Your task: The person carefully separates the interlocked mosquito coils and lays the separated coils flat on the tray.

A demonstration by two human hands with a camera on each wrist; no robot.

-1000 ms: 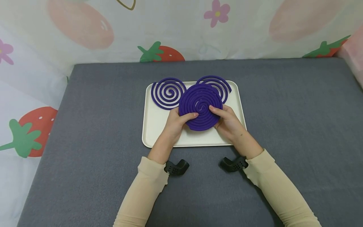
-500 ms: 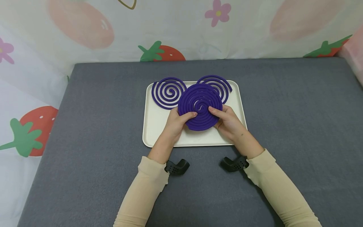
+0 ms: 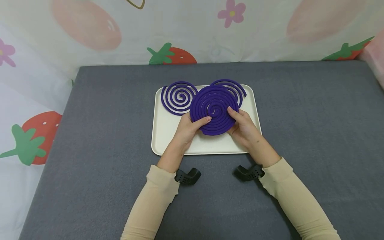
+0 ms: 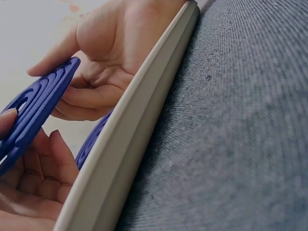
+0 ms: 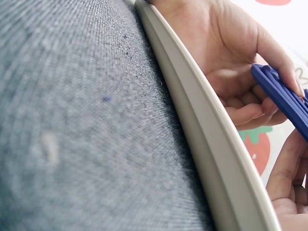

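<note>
Both hands hold a purple double mosquito coil point(image 3: 207, 100), tightly wound as a flat disc and tilted toward the head camera. My left hand point(image 3: 184, 131) grips its lower left edge, thumb on top. My right hand point(image 3: 246, 131) grips the right edge with its thumb on the face and the other fingers behind. In the left wrist view the coil point(image 4: 43, 96) shows edge-on above the tray. A single, loosely spaced coil point(image 3: 181, 96) lies at the tray's back left, over its rim. Another single coil point(image 3: 225, 80) lies at the back right, partly hidden by the held one.
A white rectangular tray point(image 3: 168, 136) lies under the hands on a grey cloth-covered table point(image 3: 105, 140). Black wrist devices point(image 3: 188, 176) sit on both wrists, low over the cloth. A strawberry-printed curtain point(image 3: 264, 30) hangs behind the table and along its left side.
The held double coil has shifted slightly up and to the right in the head view. My right thumb has moved a little outward from the centre. The two single coils stay in place.
</note>
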